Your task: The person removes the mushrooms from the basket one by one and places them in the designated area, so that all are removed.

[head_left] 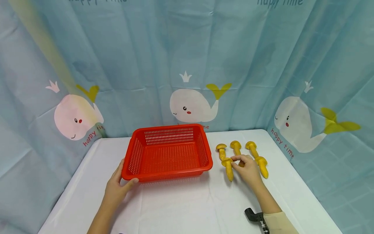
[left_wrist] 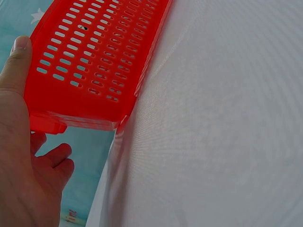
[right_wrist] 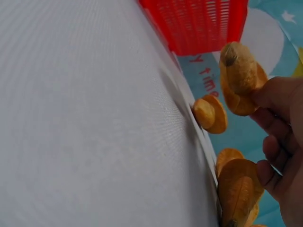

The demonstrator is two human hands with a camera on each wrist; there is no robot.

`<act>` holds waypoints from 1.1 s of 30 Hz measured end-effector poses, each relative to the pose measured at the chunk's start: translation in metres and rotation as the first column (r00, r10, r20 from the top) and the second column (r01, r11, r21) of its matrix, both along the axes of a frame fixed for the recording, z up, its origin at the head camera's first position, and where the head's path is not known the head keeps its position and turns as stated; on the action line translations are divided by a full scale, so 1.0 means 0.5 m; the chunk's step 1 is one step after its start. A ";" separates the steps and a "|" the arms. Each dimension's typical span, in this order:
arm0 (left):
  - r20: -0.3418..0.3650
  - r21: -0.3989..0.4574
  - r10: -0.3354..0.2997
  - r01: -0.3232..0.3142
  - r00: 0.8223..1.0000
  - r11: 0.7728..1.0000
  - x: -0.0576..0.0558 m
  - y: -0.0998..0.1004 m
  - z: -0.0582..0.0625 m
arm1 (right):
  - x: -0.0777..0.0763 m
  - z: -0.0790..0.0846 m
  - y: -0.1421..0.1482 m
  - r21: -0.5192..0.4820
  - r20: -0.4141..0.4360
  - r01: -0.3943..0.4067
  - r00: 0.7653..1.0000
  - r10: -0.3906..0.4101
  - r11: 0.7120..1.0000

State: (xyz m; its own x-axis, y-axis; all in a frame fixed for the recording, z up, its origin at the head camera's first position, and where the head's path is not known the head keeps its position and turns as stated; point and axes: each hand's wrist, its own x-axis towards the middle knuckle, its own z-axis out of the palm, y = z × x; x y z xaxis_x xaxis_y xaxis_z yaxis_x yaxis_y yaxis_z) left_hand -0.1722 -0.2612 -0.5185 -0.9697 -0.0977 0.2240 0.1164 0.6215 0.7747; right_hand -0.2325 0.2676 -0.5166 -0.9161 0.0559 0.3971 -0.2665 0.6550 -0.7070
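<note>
A red plastic basket [head_left: 172,175] with slotted walls sits on the white table. At its front left corner my left hand [head_left: 116,191] grips the rim, thumb on the near side [left_wrist: 80,61] and the other fingers round the left side. Between the thumb and fingers of my right hand [head_left: 248,170] is a yellow mushroom [head_left: 229,172], pinched by the edge of its cap. From the right wrist view, this mushroom [right_wrist: 239,68] is raised off the table, stem end toward the camera. My right hand partly hides another mushroom behind it.
More yellow mushrooms lie right of the basket: one [head_left: 221,148] behind the held one, others [head_left: 235,146] [head_left: 252,147] at the back, and one [head_left: 262,167] right of my hand. A blue curtain [head_left: 140,107] with whales hangs behind the table [head_left: 175,208].
</note>
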 end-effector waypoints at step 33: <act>-0.016 -0.043 0.011 -0.011 1.000 0.999 0.002 0.001 0.004 | -0.017 -0.036 -0.004 0.311 -0.036 0.050 0.998 -0.041 0.949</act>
State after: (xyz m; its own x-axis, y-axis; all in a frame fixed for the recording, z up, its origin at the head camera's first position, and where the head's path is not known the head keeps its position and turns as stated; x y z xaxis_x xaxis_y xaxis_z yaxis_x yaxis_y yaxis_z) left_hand -0.1712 -0.2607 -0.5166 -0.9650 -0.0981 0.2431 0.1210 0.6558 0.7452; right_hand -0.2410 0.2657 -0.5347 -0.9034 -0.0333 0.4274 -0.2481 0.8538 -0.4578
